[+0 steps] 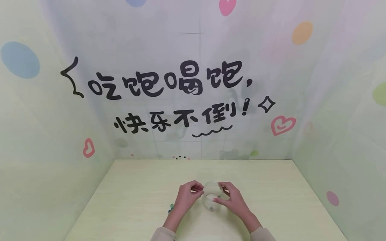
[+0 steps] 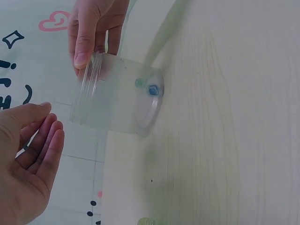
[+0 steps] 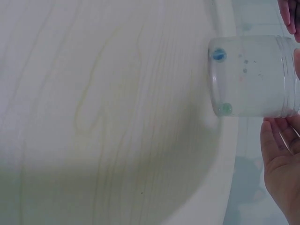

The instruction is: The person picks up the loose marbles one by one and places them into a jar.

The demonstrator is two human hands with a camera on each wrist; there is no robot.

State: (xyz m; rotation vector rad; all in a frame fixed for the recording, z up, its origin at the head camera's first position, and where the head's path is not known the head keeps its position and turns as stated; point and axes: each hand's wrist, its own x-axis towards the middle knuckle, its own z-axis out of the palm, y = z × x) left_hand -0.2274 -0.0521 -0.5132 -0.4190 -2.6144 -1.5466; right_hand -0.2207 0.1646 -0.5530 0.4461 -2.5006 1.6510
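Transparent jar [image 2: 119, 98], clamped in right hand [image 1: 234, 199] beside loosely curled left hand [image 1: 187, 196], appears mid-loading; next probably requires another marble [image 1: 172, 206].

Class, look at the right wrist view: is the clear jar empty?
No, a blue marble and a green marble are inside the jar, near its base.
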